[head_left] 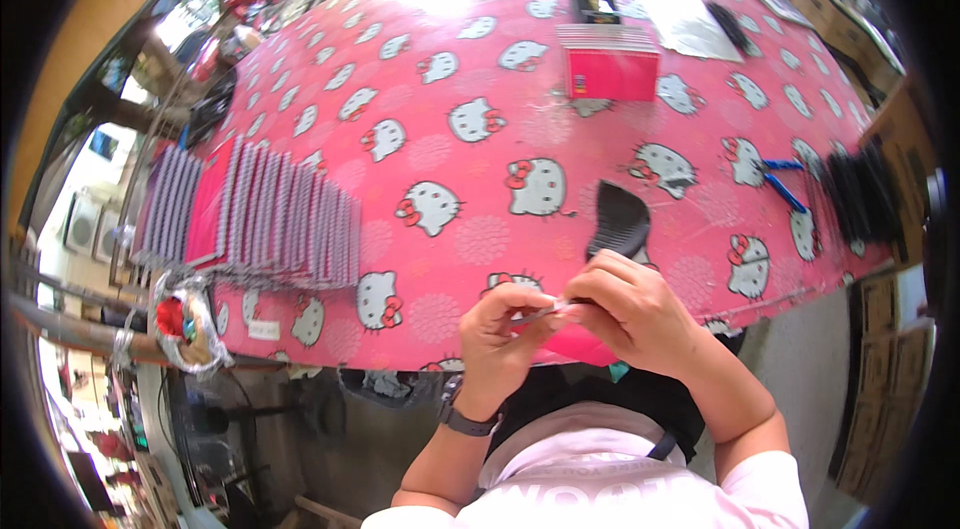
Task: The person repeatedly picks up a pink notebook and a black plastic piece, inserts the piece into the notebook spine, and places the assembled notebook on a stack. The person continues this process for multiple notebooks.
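Observation:
My left hand [508,329] and my right hand [625,301] meet at the table's front edge, fingers pinched together. Between their fingertips is a thin, greyish edge of something I cannot make out. A bright pink flat piece [578,343], perhaps a cover, shows just below the fingers; the hands hide most of it. Right beyond my right hand lies a black, curved, ribbed piece [620,219]. A dark watch [468,411] sits on my left wrist.
Spiral-bound notebooks [290,219] stand in a row at the left. A stack of red-pink notebooks [612,69] stands at the back. Blue-handled pliers [786,187] and black ribbed strips [862,194] lie at the right. A plastic bag [188,324] hangs at the left corner.

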The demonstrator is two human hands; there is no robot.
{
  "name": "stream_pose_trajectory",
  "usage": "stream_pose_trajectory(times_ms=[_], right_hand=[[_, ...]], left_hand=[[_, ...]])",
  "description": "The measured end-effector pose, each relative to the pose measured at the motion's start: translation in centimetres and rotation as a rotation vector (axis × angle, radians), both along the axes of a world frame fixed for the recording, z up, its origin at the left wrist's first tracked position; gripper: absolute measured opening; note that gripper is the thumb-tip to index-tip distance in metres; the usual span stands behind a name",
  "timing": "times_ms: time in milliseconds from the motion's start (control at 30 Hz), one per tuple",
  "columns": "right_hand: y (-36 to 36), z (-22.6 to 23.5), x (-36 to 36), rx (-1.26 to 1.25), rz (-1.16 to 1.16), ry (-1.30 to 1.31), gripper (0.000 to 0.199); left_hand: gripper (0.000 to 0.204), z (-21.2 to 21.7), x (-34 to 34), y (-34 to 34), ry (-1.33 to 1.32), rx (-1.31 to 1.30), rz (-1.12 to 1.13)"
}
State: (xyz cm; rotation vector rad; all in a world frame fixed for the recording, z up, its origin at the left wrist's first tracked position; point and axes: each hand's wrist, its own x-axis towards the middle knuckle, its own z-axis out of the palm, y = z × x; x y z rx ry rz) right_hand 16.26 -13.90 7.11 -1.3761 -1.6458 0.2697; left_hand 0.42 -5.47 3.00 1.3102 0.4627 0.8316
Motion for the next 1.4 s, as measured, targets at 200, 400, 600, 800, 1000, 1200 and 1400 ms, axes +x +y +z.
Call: stream_pose_trajectory(times_ms=[200,400,600,800,1000,1200,1400], right_hand=[[-0.1,0.3,-0.5,-0.070,-0.005,-0.022,0.014],[-0.4,0.5,-0.8,-0.054,-0.048,0.077,0.015],[-0.7,-0.3,-1.1,0.021,-0.125,0.052,0.015],[-0.9,0.6,-0.9,0.081,-0.225,0.172,0.012],[-0.8,1.7,-0.7,0.110,-0.195,0.226,0.010],[0.3,2.5,-1.9,0.168,0.027,0.110,0.045],[-1.3,0.4,2.5,0.132,-0.305,0.057,0.067]], left_hand=[[0.020,-1.0,0.2,0.2,0.024,0.087,0.042],[0.020,-0.6,0.2,0.2,0.071,0.192,0.080],[0.020,0.0,0.3,0.0,0.177,0.327,0.063],[0.027,-1.2,1.3,-1.1,-0.116,0.015,0.150],[0.047,4.6,-1.6,1.3,0.258,0.735,0.297],[0.037,9.7,-2.3,1.6,0.453,0.951,0.083],[0.029,15.8,-9.7,10.1,0.165,0.760,0.901]])
